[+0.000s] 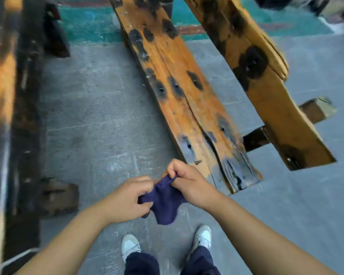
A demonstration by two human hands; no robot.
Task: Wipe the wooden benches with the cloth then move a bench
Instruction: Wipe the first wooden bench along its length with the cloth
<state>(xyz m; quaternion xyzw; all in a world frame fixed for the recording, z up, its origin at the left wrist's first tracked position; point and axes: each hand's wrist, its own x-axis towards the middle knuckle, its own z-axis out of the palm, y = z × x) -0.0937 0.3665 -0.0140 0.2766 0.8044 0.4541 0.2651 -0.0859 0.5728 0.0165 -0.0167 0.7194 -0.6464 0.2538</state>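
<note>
Head view: cloth [164, 203], dark purple, hangs in mid-air near the bottom centre, above the floor, w/ both hands on it. Left hand [125, 199] pinches its left edge, fingers curled closed on the fabric. Right hand [187, 181] grips the top corner, fingers closed in a fist round a bunched bit. Cloth is apart from any bench; looks like it is being stretched or folded for use.

Centre bench [179, 92] runs from just beyond the hands to the far side, top bare wood w/ dark patches; cannot tell if wiped. Right bench [266, 82] lies beside it, apart. Left bench [6, 116] sits at the left edge, blurred.

Judgement: early stage. No wiping contact now; wiping of all benches and the bench move appear outstanding. Grey floor [91, 108] and white shoes [130, 247] below.
</note>
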